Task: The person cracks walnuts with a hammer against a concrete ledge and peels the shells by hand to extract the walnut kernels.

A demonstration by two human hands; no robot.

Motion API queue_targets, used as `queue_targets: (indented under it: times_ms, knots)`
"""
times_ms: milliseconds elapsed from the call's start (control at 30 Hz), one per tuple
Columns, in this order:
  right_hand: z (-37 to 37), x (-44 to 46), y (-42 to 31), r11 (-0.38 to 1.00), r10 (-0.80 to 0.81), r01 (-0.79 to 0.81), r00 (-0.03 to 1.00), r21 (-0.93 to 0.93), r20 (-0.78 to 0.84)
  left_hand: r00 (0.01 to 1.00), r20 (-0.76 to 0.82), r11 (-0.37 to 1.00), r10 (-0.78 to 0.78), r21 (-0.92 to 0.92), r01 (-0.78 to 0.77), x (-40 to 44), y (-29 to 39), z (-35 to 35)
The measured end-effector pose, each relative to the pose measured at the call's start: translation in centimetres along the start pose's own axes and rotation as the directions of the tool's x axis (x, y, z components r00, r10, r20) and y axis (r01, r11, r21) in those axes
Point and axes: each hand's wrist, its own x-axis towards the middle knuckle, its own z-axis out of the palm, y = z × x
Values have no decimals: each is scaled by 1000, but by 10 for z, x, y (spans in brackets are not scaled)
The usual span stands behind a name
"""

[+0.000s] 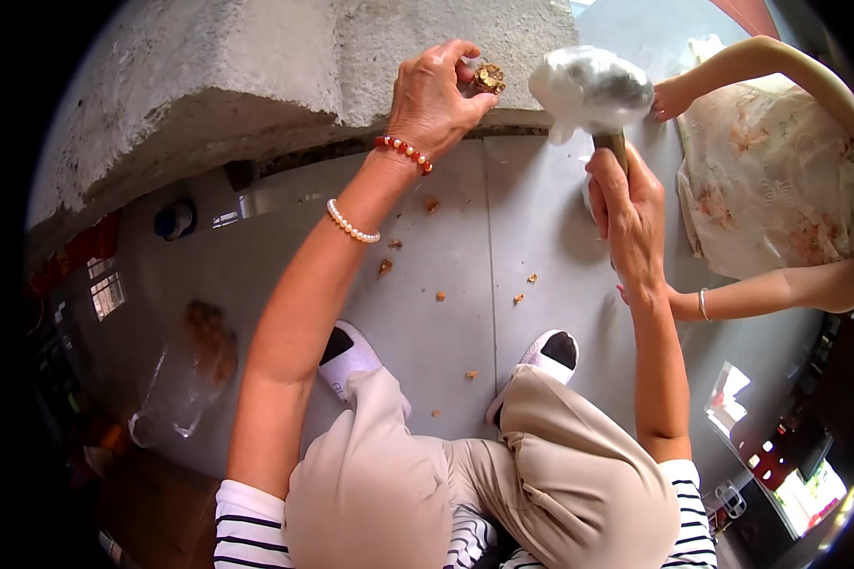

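Observation:
My left hand [436, 100], with two beaded bracelets on the wrist, pinches a cracked walnut [489, 79] between thumb and fingers. The walnut is at the edge of a rough concrete ledge [389, 57]; its shell looks broken, with pale kernel showing. My right hand [631, 213] is wrapped around the handle of a hammer [593, 87]. Clear plastic covers the hammer's head, which is raised to the right of the walnut and apart from it. Part of the handle is hidden by my fingers.
Walnut bits [385, 266] are scattered over the grey tiled floor [465, 322]. A clear plastic bag [176, 389] with brown contents lies at the left. Close by on the right is another person in a floral dress [764, 180], one hand [672, 98] near the hammer head.

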Motion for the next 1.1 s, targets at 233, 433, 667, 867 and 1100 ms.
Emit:
queue_targets:
  times_ms: [233, 433, 667, 867, 1100]
  knots:
    - [23, -80, 72, 897, -125, 137, 991, -420, 56, 1000, 23, 999, -4, -53, 5, 1, 1, -2]
    - [50, -110, 144, 702, -299, 340, 938, -626, 173, 945, 288, 911, -155, -328, 250, -40, 21, -49]
    - [50, -107, 143, 751, -393, 374, 916, -544, 86, 723, 624, 698, -295, -376, 610, -121, 23, -61]
    - [56, -92, 85, 926, 107, -183, 966, 329, 236, 723, 651, 795, -231, -301, 526, -156, 22, -44]
    - [78, -75, 68, 770, 191, -461, 825, 440, 532, 716, 647, 825, -263, -234, 514, -164, 26, -48]
